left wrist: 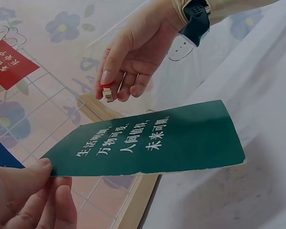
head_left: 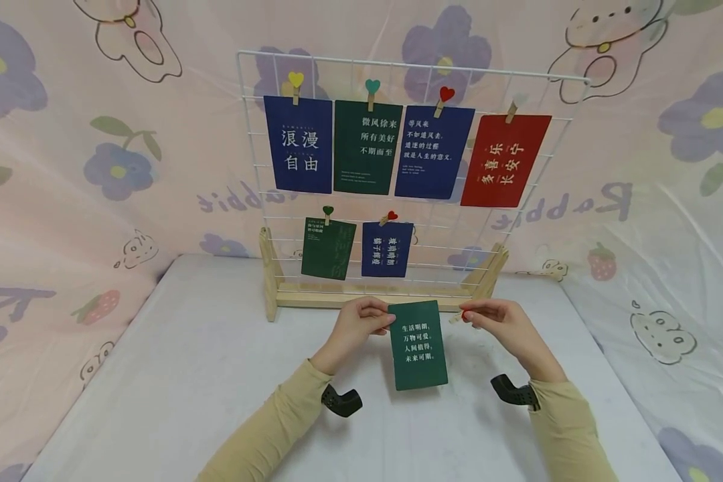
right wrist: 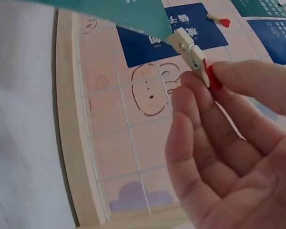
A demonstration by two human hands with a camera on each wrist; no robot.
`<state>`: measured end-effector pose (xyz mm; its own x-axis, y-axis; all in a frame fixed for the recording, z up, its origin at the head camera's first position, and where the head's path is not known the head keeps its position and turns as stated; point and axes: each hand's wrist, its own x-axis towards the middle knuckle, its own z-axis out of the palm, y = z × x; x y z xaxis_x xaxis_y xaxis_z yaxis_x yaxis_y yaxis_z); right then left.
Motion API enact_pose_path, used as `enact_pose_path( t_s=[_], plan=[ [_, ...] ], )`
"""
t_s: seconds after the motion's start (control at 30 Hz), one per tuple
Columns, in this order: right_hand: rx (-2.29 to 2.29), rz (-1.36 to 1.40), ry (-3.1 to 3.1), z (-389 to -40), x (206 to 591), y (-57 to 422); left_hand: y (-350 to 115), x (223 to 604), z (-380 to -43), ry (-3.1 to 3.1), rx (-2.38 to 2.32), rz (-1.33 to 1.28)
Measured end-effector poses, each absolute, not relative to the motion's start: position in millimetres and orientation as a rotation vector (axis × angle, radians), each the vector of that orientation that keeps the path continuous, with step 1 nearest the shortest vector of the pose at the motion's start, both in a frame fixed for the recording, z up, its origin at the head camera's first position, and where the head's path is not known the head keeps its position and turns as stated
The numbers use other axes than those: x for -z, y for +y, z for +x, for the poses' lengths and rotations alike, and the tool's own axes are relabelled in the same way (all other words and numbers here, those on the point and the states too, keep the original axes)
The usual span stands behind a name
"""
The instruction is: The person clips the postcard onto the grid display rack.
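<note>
My left hand (head_left: 360,328) pinches a dark green card (head_left: 418,365) with white writing by its upper left corner, over the white table. To the right of the card, my right hand (head_left: 506,331) pinches a small wooden clothespin (right wrist: 189,52) with a red heart on its end between thumb and finger. In the head view a gap separates the clothespin from the card. Behind both hands stands a white wire grid rack (head_left: 406,65) on a wooden base (head_left: 367,299).
Clothespins hold cards on the grid: a red card (head_left: 500,191), several blue and green ones above, and a small green card (head_left: 322,261) and small blue card (head_left: 387,266) lower down. A patterned cloth (head_left: 54,201) hangs behind the white table (head_left: 199,375).
</note>
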<state>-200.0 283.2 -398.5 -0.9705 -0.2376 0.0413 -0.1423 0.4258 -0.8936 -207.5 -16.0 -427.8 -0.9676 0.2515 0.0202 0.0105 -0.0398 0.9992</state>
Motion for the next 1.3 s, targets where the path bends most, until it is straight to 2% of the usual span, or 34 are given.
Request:
enact_pose_path(
  t_s=[0.33,0.63,0.93,1.3],
  plan=[
    [1.609,-0.382,2.581,-204.3,391.4,272.4,-14.2,422.7,-209.6,2.031,-2.164,0.273],
    [1.647,-0.356,2.547,-208.5,383.2,266.5,-14.6,393.1,-201.0,2.057,-2.189,0.298],
    [1.676,-0.345,2.56,-212.0,374.0,261.9,-7.7,415.6,-225.5,2.057,-2.259,0.261],
    [1.696,-0.318,2.556,-219.5,367.1,256.0,-1.3,410.6,-235.3,2.087,-2.296,0.281]
  ],
)
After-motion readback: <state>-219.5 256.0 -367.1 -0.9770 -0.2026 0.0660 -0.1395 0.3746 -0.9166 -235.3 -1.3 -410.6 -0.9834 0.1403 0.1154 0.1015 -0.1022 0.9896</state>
